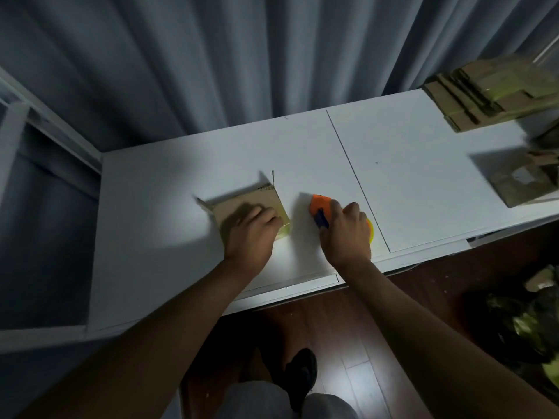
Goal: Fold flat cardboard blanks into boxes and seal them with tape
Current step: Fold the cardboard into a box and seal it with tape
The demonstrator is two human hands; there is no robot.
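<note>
A small brown cardboard box (260, 201) sits on the white table (408, 176), left of centre. My left hand (252, 234) lies on top of it with fingers fairly straight, pressing it down. A bit of yellowish tape shows at the box's right near corner. To the right, my right hand (344, 231) grips an orange and blue tape dispenser (320, 210) with a yellow tape roll (370, 229) peeking out behind the knuckles. The dispenser rests on the table a short way from the box.
A stack of flat cardboard blanks (484, 95) lies at the table's far right corner. Another cardboard piece (520, 179) sits at the right edge. Grey curtains hang behind the table. A camouflage bag (526, 328) is on the wooden floor at right.
</note>
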